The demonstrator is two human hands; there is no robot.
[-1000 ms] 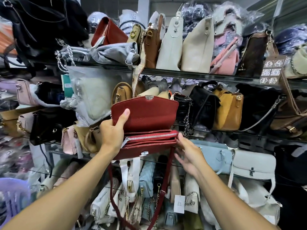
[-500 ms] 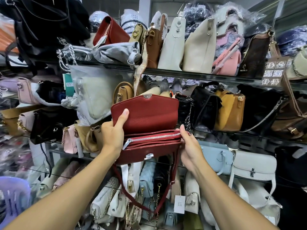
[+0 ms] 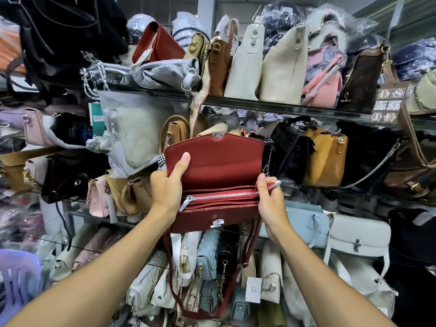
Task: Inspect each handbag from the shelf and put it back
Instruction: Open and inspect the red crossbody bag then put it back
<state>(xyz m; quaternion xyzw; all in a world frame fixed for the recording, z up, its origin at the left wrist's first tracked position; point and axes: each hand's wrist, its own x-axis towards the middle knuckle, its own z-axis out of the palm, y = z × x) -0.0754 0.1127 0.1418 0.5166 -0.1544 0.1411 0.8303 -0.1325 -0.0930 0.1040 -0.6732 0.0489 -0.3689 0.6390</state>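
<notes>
I hold a dark red leather handbag (image 3: pixel 219 166) up in front of the glass shelves, its flap lifted open and its silver zipper showing across the top. My left hand (image 3: pixel 166 187) grips the bag's left edge, thumb pressed on the inside of the flap. At the right end of the zipper, my right hand (image 3: pixel 271 201) pinches the silver zipper pull (image 3: pixel 274 184). The bag's red strap (image 3: pixel 175 274) hangs in a loop below.
Glass shelves (image 3: pixel 271 106) are packed with handbags: cream and brown ones above, a mustard bag (image 3: pixel 326 156) and black bags to the right, a pale blue bag (image 3: pixel 304 223) and a white bag (image 3: pixel 358 234) lower right. A purple plastic stool (image 3: pixel 16 272) stands at lower left.
My right hand came up from under the bag to the right end of the zipper and took the pull. The left hand kept its grip on the flap.
</notes>
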